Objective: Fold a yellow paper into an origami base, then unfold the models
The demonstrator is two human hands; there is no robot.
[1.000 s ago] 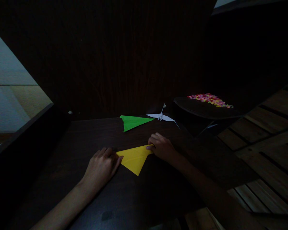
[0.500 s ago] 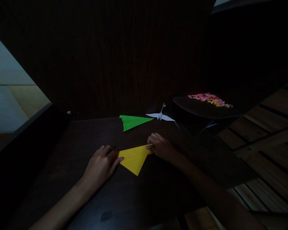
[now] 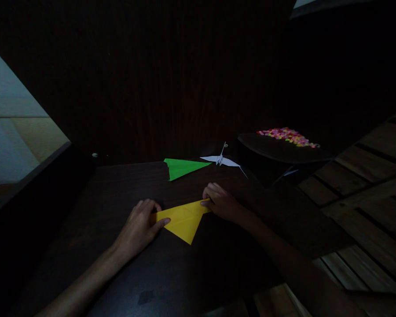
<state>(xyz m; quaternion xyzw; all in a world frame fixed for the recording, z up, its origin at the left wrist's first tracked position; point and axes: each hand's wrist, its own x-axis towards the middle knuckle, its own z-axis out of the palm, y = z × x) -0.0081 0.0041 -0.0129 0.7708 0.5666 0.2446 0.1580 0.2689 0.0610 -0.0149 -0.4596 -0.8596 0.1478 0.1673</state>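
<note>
On counter (image 3: 128, 182), our left hand (image 3: 139, 224) and right hand (image 3: 221, 202) pinch yellow paper (image 3: 185, 218) by ends, suitable hold; probably light, easily creased.

Left fingers (image 3: 148, 207) bend apart from the thumb (image 3: 160, 225); right fingers (image 3: 213, 189) curl.
</note>
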